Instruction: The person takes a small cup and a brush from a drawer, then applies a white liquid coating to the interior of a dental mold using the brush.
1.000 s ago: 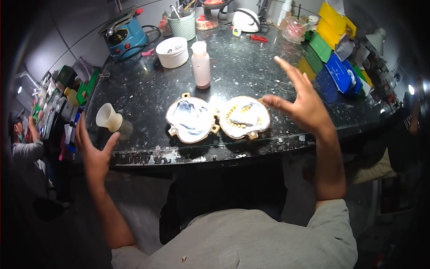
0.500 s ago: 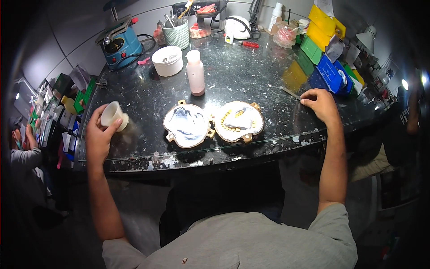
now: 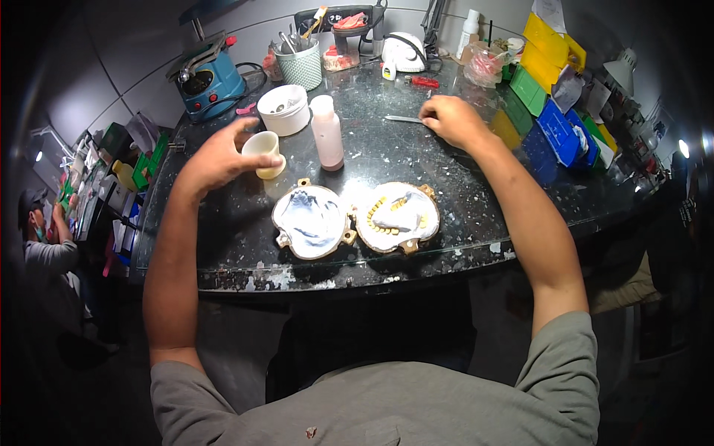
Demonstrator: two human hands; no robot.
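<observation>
My left hand [image 3: 219, 152] was wrapped around a small cream cup [image 3: 262, 151], holding it just above or on the dark stone bench [image 3: 223, 245], beside the white bowl [image 3: 283, 109]; I could not tell if the base touched. My right hand [image 3: 448, 119] was curled over the handle end of a thin metal spatula [image 3: 402, 119], which lay flat on the bench at the far right of the work area, fingers closed on it loosely.

Two brass-rimmed flask halves lay open, touching, near the front edge: left half [image 3: 310, 221] with plain white plaster, right half [image 3: 396, 216] showing a row of yellowish teeth. A pink bottle [image 3: 327, 134] stood upright between the cup and the flasks.

Risks as I judged them: the bottle stood close to my left wrist's path, so a sideways sweep could tip it onto the moulds. The cup, gripped at its rim side, might tilt and spill. The flasks sat near the bench edge; a forearm nudge could push them off. The spatula tip could skid across the slick stone.
</observation>
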